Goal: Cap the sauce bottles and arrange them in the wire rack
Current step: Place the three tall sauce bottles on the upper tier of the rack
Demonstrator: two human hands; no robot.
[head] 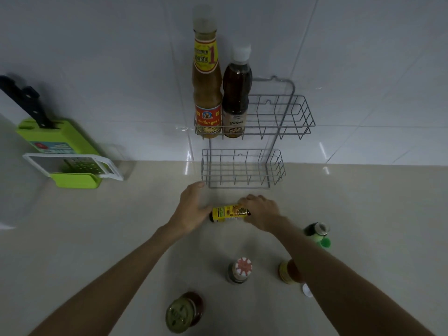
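I see a grey wire rack on a beige worktop, a yellow-labelled bottle, a lime green knife block, and white glossy wall tiles.

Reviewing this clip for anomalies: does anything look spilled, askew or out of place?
No spill shows. The yellow-labelled bottle lies tilted between both hands, and a loose white cap sits on the counter beside the right forearm.

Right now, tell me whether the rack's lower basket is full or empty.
Empty: only bare wire shows in the lower basket; both racked bottles stand in the upper basket.
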